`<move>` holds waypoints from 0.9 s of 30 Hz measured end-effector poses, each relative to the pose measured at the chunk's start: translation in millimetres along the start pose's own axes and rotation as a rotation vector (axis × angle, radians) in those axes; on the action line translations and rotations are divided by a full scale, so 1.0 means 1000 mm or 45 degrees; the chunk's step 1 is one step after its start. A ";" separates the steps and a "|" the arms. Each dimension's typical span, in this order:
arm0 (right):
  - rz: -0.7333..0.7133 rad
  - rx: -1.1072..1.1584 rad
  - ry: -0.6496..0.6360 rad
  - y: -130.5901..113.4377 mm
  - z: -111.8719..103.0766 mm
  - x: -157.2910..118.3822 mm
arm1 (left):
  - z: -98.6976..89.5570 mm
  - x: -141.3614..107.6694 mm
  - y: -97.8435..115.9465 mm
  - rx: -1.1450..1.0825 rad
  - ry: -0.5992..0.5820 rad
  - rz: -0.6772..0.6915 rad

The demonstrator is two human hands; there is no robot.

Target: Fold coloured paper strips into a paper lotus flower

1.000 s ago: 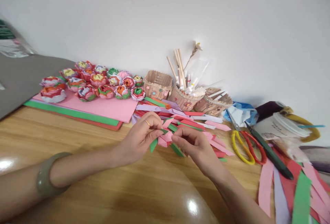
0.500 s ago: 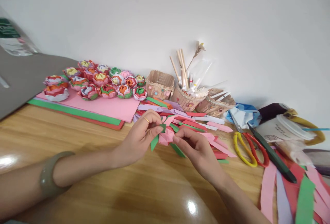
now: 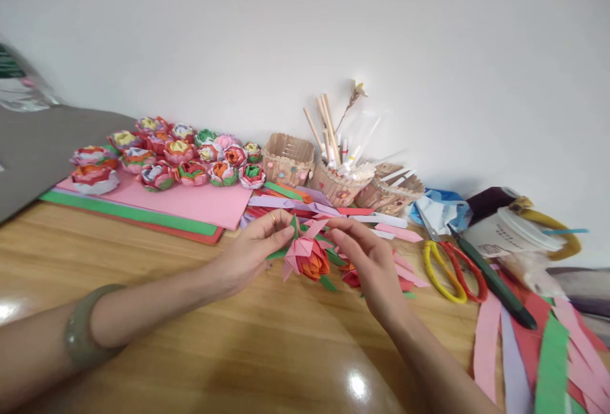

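Observation:
A paper flower [image 3: 307, 258] with pink outer petals and an orange-red centre hangs between my hands above the wooden table. Green strips stick out around it. My left hand [image 3: 260, 246] pinches a green strip at the flower's upper left. My right hand [image 3: 365, 255] is at the flower's upper right, thumb and forefinger close together near a pink petal tip; whether they grip it is hard to tell. Behind my right hand lies a red piece [image 3: 351, 274], partly covered. Folded paper strips [image 3: 307, 206] in several colours lie behind the flower.
Several finished paper flowers [image 3: 180, 150] stand on pink sheets [image 3: 210, 201] at the left back. Wooden baskets [image 3: 287, 160] line the wall, one with sticks and pens. Yellow scissors [image 3: 445, 274], red scissors [image 3: 467, 274], a white tub [image 3: 512, 233] and loose paper strips [image 3: 553, 363] are on the right.
The flower has turned, so its orange-red centre now shows. My right hand's fingers have lifted away from the flower's lower side. The whole view has shifted slightly.

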State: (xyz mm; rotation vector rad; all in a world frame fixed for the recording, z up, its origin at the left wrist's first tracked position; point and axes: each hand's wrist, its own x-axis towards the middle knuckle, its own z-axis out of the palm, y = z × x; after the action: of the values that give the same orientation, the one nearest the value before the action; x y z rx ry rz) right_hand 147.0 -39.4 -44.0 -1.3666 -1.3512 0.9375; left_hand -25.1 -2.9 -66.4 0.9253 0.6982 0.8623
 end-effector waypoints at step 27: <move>-1.099 -1.192 0.156 0.011 0.005 -0.019 | -0.002 -0.011 -0.007 0.942 0.088 0.580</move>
State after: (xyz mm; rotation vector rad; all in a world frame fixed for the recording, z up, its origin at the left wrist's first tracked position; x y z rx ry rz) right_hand 143.4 -56.7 -58.2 -1.2002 -2.1232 -0.4172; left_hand -30.4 -13.6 -71.7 1.7704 0.9051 1.0551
